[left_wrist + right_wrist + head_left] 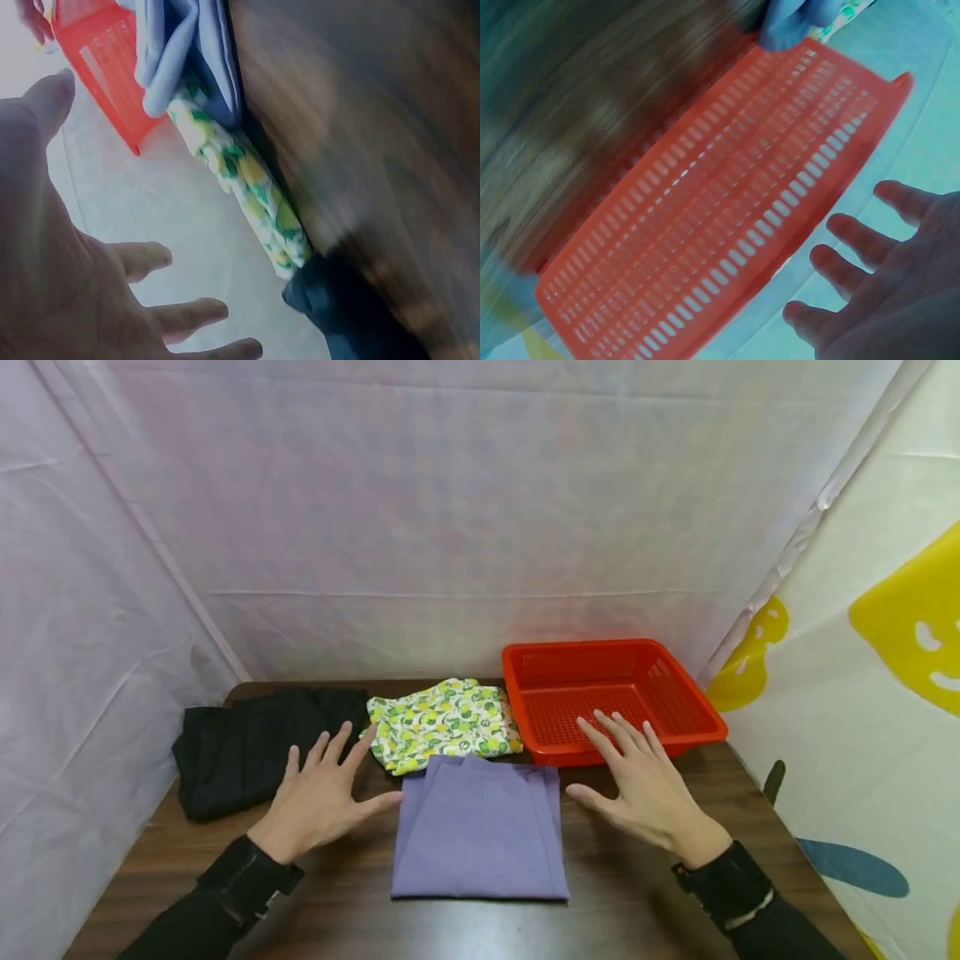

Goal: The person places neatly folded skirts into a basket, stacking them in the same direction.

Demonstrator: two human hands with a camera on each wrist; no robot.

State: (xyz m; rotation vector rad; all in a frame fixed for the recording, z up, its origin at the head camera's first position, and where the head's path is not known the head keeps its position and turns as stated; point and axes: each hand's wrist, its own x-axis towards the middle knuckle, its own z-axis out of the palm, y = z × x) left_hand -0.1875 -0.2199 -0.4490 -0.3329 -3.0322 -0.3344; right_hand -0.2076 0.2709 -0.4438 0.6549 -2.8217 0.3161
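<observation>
the folded purple cloth (483, 835) lies on the table (337, 906) between my left hand (318, 797) and right hand (641, 789), both empty, fingers spread; a careless lift could open its folds (the layers look loose) or snag the lemon-print cloth (446, 722), whose edge seems to meet it.

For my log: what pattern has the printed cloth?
Printed cloth: yellow and green fruit on white, clearest in the head view.
</observation>
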